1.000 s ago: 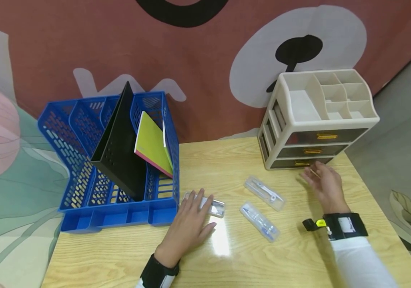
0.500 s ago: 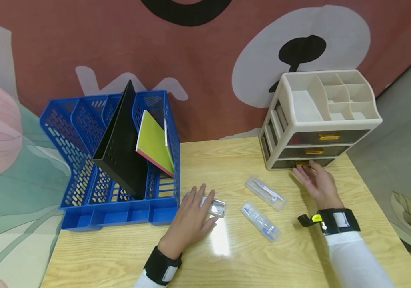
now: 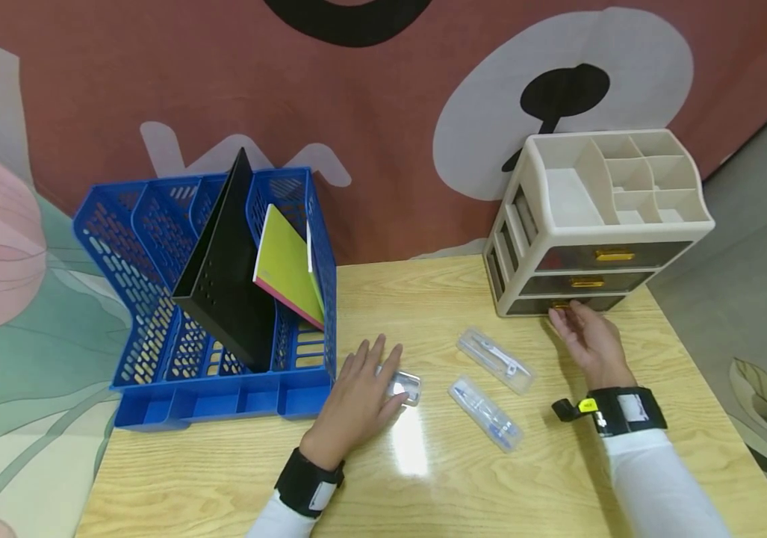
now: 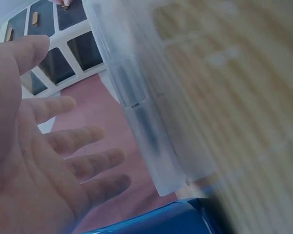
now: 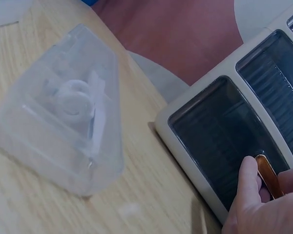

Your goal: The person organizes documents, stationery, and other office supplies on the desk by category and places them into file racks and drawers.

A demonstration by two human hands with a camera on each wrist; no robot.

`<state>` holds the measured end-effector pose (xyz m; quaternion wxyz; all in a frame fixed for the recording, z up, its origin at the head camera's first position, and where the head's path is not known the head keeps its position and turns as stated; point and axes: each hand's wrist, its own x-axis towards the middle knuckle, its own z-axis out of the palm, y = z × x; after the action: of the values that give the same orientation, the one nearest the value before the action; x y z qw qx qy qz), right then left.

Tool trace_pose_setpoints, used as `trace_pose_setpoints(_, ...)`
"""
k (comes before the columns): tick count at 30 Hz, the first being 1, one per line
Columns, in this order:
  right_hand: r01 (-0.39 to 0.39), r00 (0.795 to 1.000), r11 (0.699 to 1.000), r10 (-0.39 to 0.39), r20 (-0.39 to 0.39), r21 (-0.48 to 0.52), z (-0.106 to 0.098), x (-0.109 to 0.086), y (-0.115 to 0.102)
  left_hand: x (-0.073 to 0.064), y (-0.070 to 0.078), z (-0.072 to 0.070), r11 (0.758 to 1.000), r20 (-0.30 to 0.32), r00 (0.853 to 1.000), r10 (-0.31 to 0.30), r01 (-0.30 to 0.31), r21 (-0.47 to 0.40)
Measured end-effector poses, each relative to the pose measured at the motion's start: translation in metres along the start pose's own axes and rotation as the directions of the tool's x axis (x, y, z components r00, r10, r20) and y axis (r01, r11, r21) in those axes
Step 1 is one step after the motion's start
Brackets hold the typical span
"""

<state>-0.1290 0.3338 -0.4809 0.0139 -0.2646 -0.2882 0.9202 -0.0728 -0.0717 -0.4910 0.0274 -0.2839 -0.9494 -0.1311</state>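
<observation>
My left hand (image 3: pixel 358 403) is spread over a clear plastic case (image 3: pixel 405 387) beside the blue rack; the left wrist view shows straight fingers apart from the case (image 4: pixel 141 122). With fingers on either side, my right hand (image 3: pixel 591 345) pinches the gold handle (image 5: pixel 267 175) of the lowest drawer (image 5: pixel 219 131). That drawer belongs to a white desktop organizer (image 3: pixel 561 233), and all its drawers are pushed in. Between the hands lie two more clear cases: one with a white compass (image 3: pixel 496 360), one with a blue-tipped tool (image 3: pixel 485 413).
A blue perforated file rack (image 3: pixel 222 396) stands at the left. It holds a black folder (image 3: pixel 231 299) and a yellow-green notebook (image 3: pixel 287 261). The wooden table (image 3: pixel 417 299) ends against a printed cloth at the back.
My right hand has moved left and slightly up, from beside the lowest drawer onto its handle. My left hand has shifted slightly right and up over the clear case.
</observation>
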Motion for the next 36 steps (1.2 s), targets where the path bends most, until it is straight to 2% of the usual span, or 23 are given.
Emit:
trace_pose_setpoints(9, 0.009, 1.0, 0.999, -0.009, 0.019, -0.033, -0.011, -0.013, -0.001, 0.004, 0.004, 0.0, 1.0, 0.029, 0.999, -0.012, 0.012, -0.015)
trace_pose_setpoints(16, 0.026, 0.996, 0.999, -0.022, 0.091, -0.044, -0.024, -0.024, 0.001, 0.005, 0.005, 0.001, 0.999, 0.024, 1.0, -0.02, 0.021, -0.025)
trace_pose_setpoints(31, 0.086, 0.984, 0.984, -0.06, 0.167, -0.157, -0.045, -0.057, 0.012, 0.006, 0.006, -0.001, 0.999, 0.037, 0.999, -0.026, 0.027, -0.028)
trace_pose_setpoints(36, 0.1, 0.975, 0.989, -0.076, 0.211, -0.105, -0.051, -0.066, 0.013, 0.005, 0.007, 0.0, 0.999, 0.035, 0.999, -0.024, 0.025, -0.022)
